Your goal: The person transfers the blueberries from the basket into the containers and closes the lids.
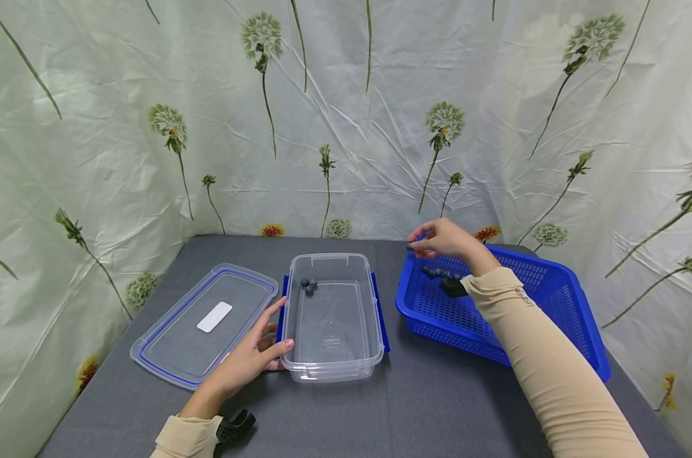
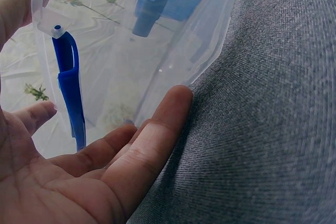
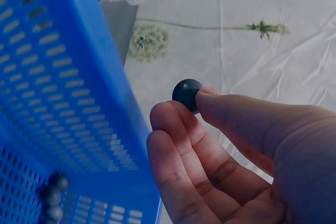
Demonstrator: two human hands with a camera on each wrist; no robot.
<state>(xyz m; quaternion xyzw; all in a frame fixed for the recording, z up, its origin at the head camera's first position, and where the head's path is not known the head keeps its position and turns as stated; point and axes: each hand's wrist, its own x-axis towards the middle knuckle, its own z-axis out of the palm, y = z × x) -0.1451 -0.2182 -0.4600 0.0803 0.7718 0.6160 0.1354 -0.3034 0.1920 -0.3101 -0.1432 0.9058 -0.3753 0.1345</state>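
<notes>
From where I stood, the right grip pinched a berry, fingertips nearly meeting, at ten o'clock on the basket; probably light, bruisable, wanting gentle pressure round its middle. The left grip, fingers spread, touched the box at nine o'clock.

embossed text: too small | blue basket: part-hidden by right sleeve

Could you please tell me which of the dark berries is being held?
The berry pinched by the right hand; the others lie in the blue basket and the clear box.
</notes>
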